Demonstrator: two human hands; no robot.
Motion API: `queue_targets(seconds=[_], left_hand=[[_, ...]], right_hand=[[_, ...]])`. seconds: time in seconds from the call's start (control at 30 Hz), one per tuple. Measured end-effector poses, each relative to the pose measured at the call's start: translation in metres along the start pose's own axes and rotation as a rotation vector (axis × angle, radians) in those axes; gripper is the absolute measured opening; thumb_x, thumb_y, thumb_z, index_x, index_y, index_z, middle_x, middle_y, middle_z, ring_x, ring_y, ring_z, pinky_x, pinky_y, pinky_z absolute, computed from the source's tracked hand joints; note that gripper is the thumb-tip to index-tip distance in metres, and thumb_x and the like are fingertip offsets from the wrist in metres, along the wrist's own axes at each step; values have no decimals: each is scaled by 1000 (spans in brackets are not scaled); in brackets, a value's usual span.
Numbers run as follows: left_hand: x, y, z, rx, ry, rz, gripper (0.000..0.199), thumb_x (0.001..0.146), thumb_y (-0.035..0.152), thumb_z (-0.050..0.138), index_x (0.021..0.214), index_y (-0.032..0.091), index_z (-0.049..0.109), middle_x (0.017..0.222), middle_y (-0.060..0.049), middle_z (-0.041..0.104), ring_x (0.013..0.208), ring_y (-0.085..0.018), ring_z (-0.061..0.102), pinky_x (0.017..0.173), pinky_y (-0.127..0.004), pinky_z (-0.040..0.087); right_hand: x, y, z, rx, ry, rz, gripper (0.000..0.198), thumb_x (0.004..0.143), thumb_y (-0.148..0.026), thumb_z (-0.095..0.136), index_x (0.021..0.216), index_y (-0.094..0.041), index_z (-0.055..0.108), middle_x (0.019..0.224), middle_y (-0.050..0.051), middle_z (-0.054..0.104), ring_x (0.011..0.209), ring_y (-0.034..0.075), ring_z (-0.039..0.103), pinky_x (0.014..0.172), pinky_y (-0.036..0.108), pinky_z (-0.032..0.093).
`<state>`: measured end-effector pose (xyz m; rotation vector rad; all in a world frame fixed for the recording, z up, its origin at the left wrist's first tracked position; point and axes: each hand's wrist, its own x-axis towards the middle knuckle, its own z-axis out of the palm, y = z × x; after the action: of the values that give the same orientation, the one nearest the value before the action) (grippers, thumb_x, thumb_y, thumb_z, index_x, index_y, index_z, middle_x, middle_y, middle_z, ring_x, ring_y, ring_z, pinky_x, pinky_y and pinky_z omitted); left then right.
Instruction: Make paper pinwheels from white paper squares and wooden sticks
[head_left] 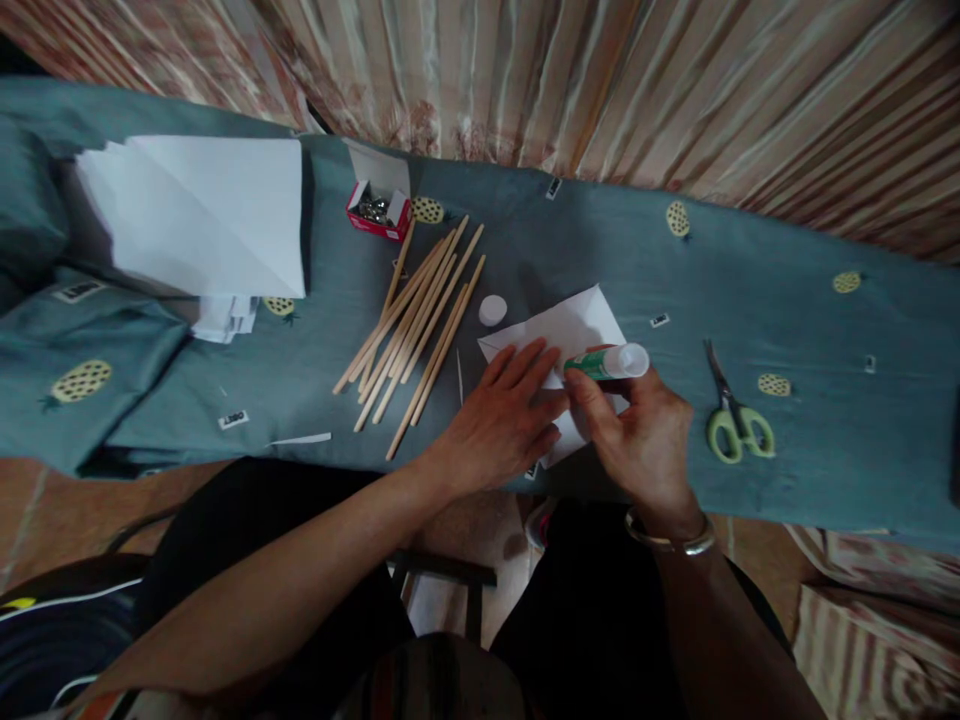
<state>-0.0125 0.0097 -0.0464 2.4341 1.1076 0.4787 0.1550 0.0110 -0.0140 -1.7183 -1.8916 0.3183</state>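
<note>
1. Right hand [646, 432]: grasping a glue stick [596, 364], thumb and fingers wrapped around the green barrel. White base end points right and up; the other end points left, low over the paper. Glue tip hidden; cannot tell whether it touches.
2. Left hand [508, 415]: grasping nothing; fingers spread, laid on the left part of the paper as if to steady it.
3. Paper [581, 318]: white, looks folded, with a pointed corner on the left. Lies on the blue-green tablecloth [817, 400] near the front edge, under both hands, partly covered by them.
4. Step in hand, my judgement: putting glue on the paper. The round white cap [493, 310] lies off the stick, just beyond the left fingers, which fits.
5. Next move, my judgement: a glue stroke calls for light, even pressure from the right hand, the left pressing the sheet flat and clear of the glue's path. Sheet could slip or crease if the left hand eases.
6. Around: wooden sticks [429, 318] in a loose pile left of the cap; open red box [379, 228] of shiny small pieces behind them; paper stack [217, 200] far left; green-handled scissors [739, 432] right of the right hand, untouched.
</note>
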Motion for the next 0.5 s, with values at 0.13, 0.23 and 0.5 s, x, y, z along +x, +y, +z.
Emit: queue_targets(seconds=[0.13, 0.23, 0.5], left_hand=[[0, 0, -1, -11, 0, 1, 39, 92, 32, 60, 128, 18, 59, 157, -17, 37, 151, -34, 24, 122, -57, 23], [-1, 0, 0, -11, 1, 2, 37, 93, 33, 59, 127, 18, 60, 157, -16, 37, 151, -33, 24, 121, -57, 23], [-1, -2, 2, -11, 20, 17, 38, 92, 33, 59, 127, 17, 59, 157, -18, 37, 150, -35, 25, 120, -59, 24]], right_hand=[[0, 0, -1, -9, -11, -26, 29, 92, -45, 61, 98, -18, 68, 86, 8, 78, 75, 23, 75, 70, 34, 58], [-1, 0, -2, -16, -15, -47, 27, 92, -42, 61, 101, -17, 67, 90, 8, 78, 79, 23, 75, 72, 34, 58], [-1, 0, -5, -14, -58, -112, 24, 92, -36, 61, 104, -16, 67, 94, 8, 77, 81, 22, 74, 75, 32, 58]])
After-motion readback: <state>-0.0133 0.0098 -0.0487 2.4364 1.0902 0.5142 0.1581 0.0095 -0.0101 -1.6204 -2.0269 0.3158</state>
